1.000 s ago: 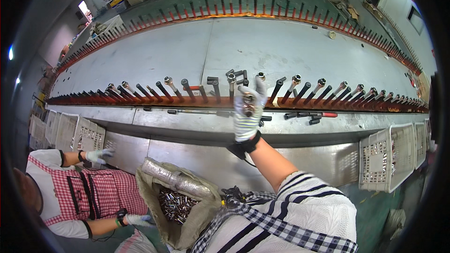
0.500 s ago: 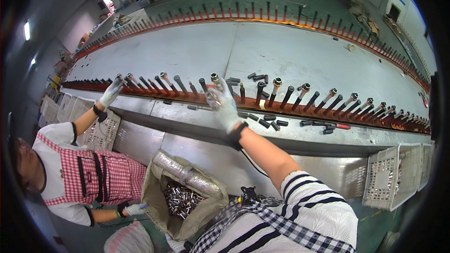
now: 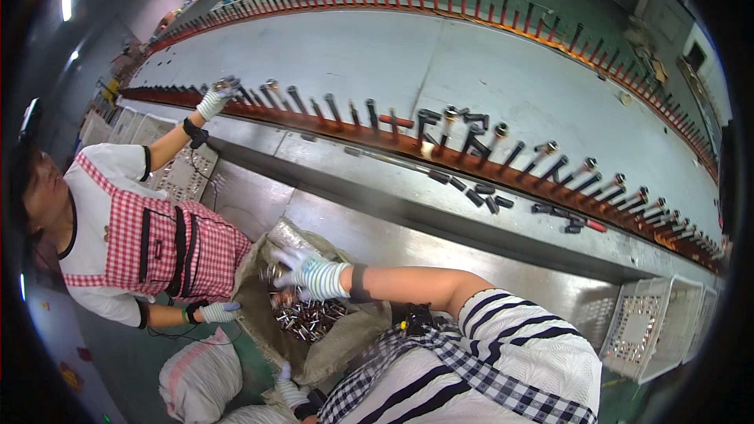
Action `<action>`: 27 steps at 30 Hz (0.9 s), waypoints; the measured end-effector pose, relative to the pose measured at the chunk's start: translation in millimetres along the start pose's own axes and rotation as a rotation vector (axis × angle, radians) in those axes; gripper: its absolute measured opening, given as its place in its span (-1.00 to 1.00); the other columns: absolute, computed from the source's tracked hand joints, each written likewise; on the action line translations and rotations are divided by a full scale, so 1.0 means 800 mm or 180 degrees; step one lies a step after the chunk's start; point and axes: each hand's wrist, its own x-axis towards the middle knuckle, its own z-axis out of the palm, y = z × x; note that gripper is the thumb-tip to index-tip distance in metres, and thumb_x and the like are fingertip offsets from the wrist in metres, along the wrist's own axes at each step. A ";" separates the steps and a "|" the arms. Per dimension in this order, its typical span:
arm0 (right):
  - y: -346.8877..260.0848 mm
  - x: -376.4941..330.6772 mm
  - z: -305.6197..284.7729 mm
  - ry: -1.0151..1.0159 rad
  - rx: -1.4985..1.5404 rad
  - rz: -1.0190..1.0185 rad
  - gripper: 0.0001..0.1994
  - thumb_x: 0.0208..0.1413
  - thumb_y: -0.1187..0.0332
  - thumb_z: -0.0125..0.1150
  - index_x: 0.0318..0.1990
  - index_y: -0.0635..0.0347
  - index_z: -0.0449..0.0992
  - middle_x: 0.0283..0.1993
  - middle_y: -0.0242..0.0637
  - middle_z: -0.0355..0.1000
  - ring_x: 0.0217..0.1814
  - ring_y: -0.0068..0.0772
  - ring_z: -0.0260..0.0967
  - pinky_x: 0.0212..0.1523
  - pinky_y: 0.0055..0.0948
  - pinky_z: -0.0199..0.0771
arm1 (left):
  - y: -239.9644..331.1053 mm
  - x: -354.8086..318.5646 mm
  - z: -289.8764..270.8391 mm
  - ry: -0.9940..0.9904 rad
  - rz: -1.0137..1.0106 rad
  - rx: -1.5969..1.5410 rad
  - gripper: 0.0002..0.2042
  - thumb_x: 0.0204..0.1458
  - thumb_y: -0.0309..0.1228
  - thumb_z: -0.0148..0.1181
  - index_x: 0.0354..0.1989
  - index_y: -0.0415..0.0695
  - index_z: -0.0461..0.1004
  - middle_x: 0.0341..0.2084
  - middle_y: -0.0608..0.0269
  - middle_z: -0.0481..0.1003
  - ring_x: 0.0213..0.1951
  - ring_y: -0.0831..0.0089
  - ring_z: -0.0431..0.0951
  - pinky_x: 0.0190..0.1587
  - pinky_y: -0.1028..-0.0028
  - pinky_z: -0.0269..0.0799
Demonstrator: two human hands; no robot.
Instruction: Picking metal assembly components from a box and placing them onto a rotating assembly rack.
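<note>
The head view shows the right hand point(image 3: 310, 273) in a striped work glove reaching down into an open sack point(image 3: 330, 345), fingers point(image 3: 284, 261) curled over small metal cylinders point(image 3: 306, 318) heaped just below them; whether they pinch one cannot be told. The left hand point(image 3: 292, 394) grips the sack's near edge, farther from the heap. The pegged conveyor rail point(image 3: 471, 165) lies well apart, up and ahead.

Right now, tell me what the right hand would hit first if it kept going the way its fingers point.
The gloved right hand points left and down into the open sack. It would most likely meet the heap of small metal parts inside first, though depth is hard to judge and the fingers may already be touching them.
</note>
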 end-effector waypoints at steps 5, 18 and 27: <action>0.046 -0.046 -0.027 0.1571 0.1600 0.1687 -0.41 -0.05 0.36 0.14 0.18 0.31 0.16 0.18 0.05 0.18 0.29 -0.06 0.07 0.26 -0.16 0.06 | 0.002 -0.056 0.022 0.0286 0.0165 0.0982 -0.46 -0.07 -0.28 0.20 0.10 -0.20 0.24 -0.03 0.06 0.38 -0.05 0.16 0.41 0.04 0.24 0.34; 0.118 0.047 -0.261 0.4022 0.1384 0.0945 -0.61 0.10 0.57 0.06 0.11 0.15 0.26 -0.26 -0.38 0.37 -0.25 -0.61 0.25 -0.17 -0.62 0.30 | 0.001 -0.093 0.022 -0.0374 -0.0976 0.0633 -0.55 0.04 -0.23 0.13 0.05 -0.25 0.31 -0.31 0.16 0.47 -0.29 0.35 0.45 -0.25 0.40 0.46; 0.158 -0.076 -0.223 0.4331 -0.0925 0.2429 -0.39 -0.08 0.65 0.00 0.21 0.11 0.14 0.00 -0.15 0.28 -0.10 -0.26 0.32 -0.10 -0.34 0.38 | -0.036 -0.088 -0.006 -0.0768 0.0194 0.1613 -0.52 -0.03 -0.23 0.19 0.03 -0.22 0.30 -0.40 0.24 0.43 -0.42 0.42 0.42 -0.35 0.45 0.41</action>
